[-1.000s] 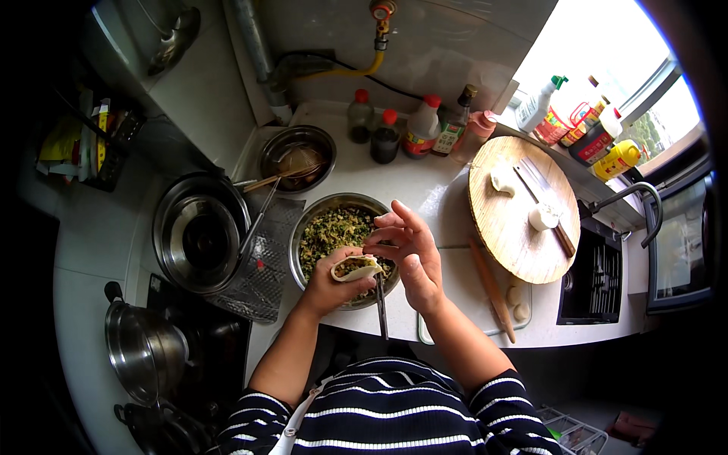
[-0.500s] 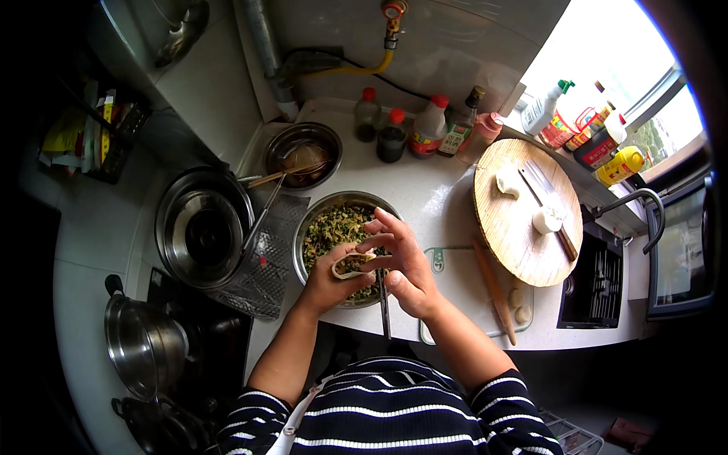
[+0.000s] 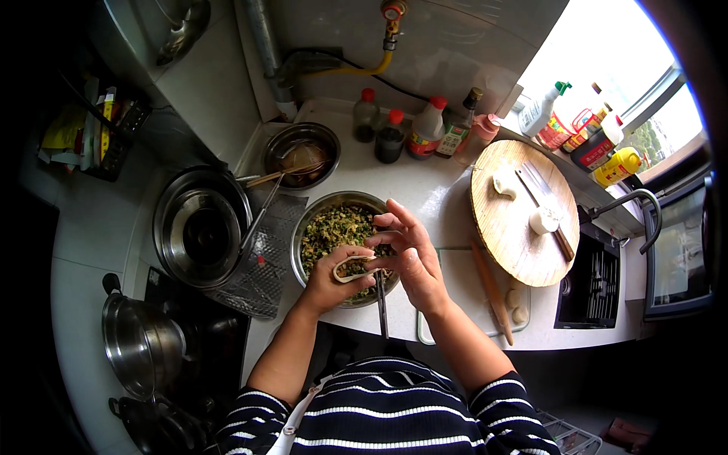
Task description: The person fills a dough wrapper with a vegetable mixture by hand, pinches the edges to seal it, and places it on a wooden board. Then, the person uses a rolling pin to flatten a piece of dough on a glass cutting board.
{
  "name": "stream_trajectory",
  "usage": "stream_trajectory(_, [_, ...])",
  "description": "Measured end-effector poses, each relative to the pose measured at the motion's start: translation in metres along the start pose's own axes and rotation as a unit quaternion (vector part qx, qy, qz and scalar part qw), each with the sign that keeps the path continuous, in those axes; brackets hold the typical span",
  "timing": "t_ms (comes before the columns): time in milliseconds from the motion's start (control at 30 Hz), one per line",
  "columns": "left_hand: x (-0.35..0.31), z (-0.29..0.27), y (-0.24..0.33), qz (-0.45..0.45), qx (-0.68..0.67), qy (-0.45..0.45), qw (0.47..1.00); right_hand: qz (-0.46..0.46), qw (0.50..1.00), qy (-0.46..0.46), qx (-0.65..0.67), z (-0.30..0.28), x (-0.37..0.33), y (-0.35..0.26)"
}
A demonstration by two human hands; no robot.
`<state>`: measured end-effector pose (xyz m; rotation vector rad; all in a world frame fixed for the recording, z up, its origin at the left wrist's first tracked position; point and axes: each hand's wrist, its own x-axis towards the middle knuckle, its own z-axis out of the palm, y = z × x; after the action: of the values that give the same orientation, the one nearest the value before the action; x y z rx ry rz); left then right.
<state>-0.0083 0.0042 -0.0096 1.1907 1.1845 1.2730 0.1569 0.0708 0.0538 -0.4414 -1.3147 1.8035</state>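
A round dough wrapper point(image 3: 353, 277) lies curved in my left hand point(image 3: 326, 284), fingers closed around its edge, with some filling showing inside. Close to the wrapper's right side is my right hand point(image 3: 417, 269), fingers apart and thumb raised away from them; its fingertips reach the wrapper's edge. Both hands are over the near part of a steel bowl point(image 3: 298, 235) of chopped green and brown filling point(image 3: 337, 231). Dark chopsticks point(image 3: 382, 311) stick out over the bowl's near rim, below my right hand.
To the right, a round wooden board point(image 3: 523, 254) carries a knife, a folded dumpling and a white lump. A rolling pin point(image 3: 493, 296) and dough pieces point(image 3: 517, 305) lie on a cutting mat. Sauce bottles point(image 3: 427, 135) stand behind; steel basins point(image 3: 163, 220) are at left.
My right hand has turned slightly, its thumb rising closer to the fingers. The wrapper stays in my left hand, opening a little wider to view.
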Motion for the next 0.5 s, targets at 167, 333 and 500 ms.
stream_trajectory(167, [-0.004,0.002,-0.002,0.004,0.031,-0.031,0.999,-0.045,0.996,-0.017,-0.069,0.000,0.001,0.001])
stream_trajectory(333, [0.002,0.008,0.006,0.056,0.022,-0.054,0.997,-0.033,0.998,-0.022,-0.038,0.000,0.001,0.003])
stream_trajectory(500, [-0.003,0.004,-0.011,0.047,0.130,-0.058,0.989,0.021,0.998,-0.013,0.055,0.003,0.006,0.010])
